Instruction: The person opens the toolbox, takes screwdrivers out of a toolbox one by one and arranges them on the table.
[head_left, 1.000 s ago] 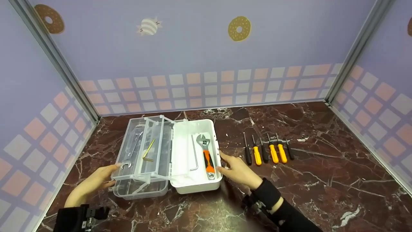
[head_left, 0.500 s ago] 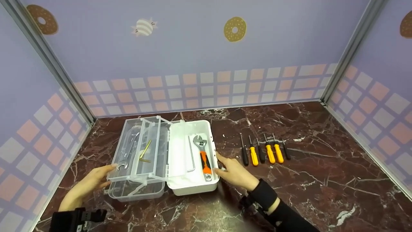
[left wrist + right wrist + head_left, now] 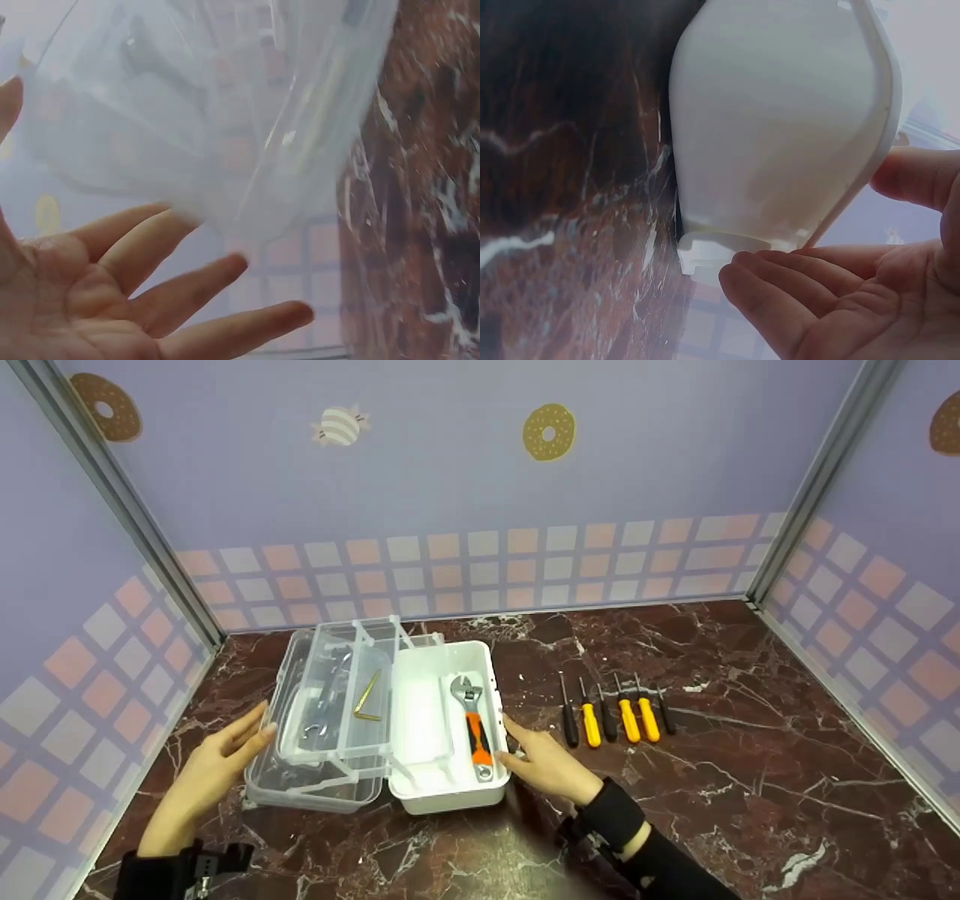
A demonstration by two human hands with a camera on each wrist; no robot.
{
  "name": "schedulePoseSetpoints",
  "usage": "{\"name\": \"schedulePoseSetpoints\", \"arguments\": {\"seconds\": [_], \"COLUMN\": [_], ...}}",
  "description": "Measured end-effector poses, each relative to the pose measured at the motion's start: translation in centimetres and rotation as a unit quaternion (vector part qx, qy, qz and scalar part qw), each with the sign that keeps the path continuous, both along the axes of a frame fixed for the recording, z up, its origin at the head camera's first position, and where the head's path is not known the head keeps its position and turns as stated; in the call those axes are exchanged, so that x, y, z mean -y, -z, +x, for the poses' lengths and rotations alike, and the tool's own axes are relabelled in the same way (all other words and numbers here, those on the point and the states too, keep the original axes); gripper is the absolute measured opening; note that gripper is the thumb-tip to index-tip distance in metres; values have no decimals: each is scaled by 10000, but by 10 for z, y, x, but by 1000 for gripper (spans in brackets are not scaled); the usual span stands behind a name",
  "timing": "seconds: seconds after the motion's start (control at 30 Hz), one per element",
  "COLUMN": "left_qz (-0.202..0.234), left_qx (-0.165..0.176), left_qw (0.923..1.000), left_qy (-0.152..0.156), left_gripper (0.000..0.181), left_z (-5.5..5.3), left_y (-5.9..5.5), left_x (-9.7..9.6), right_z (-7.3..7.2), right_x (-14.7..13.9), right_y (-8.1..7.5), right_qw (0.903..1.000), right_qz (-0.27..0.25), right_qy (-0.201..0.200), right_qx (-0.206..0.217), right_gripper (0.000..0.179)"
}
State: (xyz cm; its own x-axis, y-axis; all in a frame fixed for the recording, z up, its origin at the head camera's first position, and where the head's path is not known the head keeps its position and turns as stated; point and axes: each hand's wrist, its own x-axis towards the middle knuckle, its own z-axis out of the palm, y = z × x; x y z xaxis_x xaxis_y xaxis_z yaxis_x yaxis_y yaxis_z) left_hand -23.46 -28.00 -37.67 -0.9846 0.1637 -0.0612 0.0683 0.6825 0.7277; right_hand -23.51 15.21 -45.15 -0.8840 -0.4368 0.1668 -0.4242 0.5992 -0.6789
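Observation:
A white toolbox (image 3: 450, 802) stands unfolded, its clear lid (image 3: 319, 802) lying to the left. Clear folding trays (image 3: 330, 645) stand raised above the lid on hinged arms; a gold hex key (image 3: 365, 709) lies in one, a silver wrench (image 3: 315, 727) shows through the plastic. Inside the white base lies an adjustable wrench (image 3: 476, 727) with an orange-black handle. My left hand (image 3: 210, 769) is at the left side of the clear plastic, fingers spread and straight. My right hand (image 3: 547, 761) holds the base's right wall, thumb at the rim and fingers outside it.
Several screwdrivers (image 3: 630, 720) with yellow or black handles lie in a row on the dark marbled table (image 3: 712, 810), right of the toolbox. A patterned wall (image 3: 480, 495) closes off the back, with side walls left and right.
The clear trays have swung up and to the right, carrying the gold hex key, and now overlap the white base's left part. My left hand's fingers have straightened. My right hand stays at the base.

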Motion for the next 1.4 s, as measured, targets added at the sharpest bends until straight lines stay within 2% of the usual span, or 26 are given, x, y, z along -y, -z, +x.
{"name": "schedulePoseSetpoints", "arguments": {"seconds": [0.13,0.33,0.4,0.53,0.63,0.77,0.87,0.93,1.0,1.03,1.07,1.17,1.27,1.33,1.4], "left_qz": [312,909,1206,2120,2684,2611,2592,2871,3246,3341,3306,2968,2497,2227,1971], "left_qx": [-675,-1268,-1585,-1840,-1860,-2314,-2589,-2541,-2340,-2270,-2207,-1983,-1848,-1984,-2245], "left_qw": [9971,9875,9797,9597,9450,9333,9220,9128,9055,9045,9089,9308,9493,9535,9532], "left_qy": [-150,-207,-242,-158,160,851,1250,1410,1412,1371,1261,793,489,446,469], "left_gripper": [58,51,49,48,56,87,106,112,116,117,118,115,107,100,95], "left_z": [6,11,13,15,14,11,11,10,10,9,10,12,15,16,16], "left_y": [-6,-4,-3,-5,-4,5,12,15,17,18,19,21,26,30,34], "left_x": [-14,-27,-30,-40,-49,-59,-66,-71,-76,-79,-82,-96,-112,-121,-130], "right_z": [-1,-2,-2,-2,-2,-3,-3,-3,-3,-4,-4,-5,-5,-6,-6], "right_x": [-1,-1,-1,0,0,-1,-2,-3,-4,-4,-5,-5,-5,-5,-5], "right_y": [1,2,2,1,1,0,0,0,0,0,0,-1,-1,-1,-1], "right_qw": [9999,9996,9996,9992,9987,9986,9985,9986,9985,9984,9982,9973,9961,9950,9937], "right_qz": [-65,-238,-257,-326,-406,-431,-428,-421,-434,-454,-472,-570,-606,-602,-585], "right_qy": [-50,19,58,172,230,237,272,264,259,259,264,308,377,407,479], "right_qx": [71,142,133,144,184,170,200,201,212,230,241,336,518,678,833], "right_gripper": [64,57,56,56,54,51,51,52,53,53,53,54,56,57,59]}}
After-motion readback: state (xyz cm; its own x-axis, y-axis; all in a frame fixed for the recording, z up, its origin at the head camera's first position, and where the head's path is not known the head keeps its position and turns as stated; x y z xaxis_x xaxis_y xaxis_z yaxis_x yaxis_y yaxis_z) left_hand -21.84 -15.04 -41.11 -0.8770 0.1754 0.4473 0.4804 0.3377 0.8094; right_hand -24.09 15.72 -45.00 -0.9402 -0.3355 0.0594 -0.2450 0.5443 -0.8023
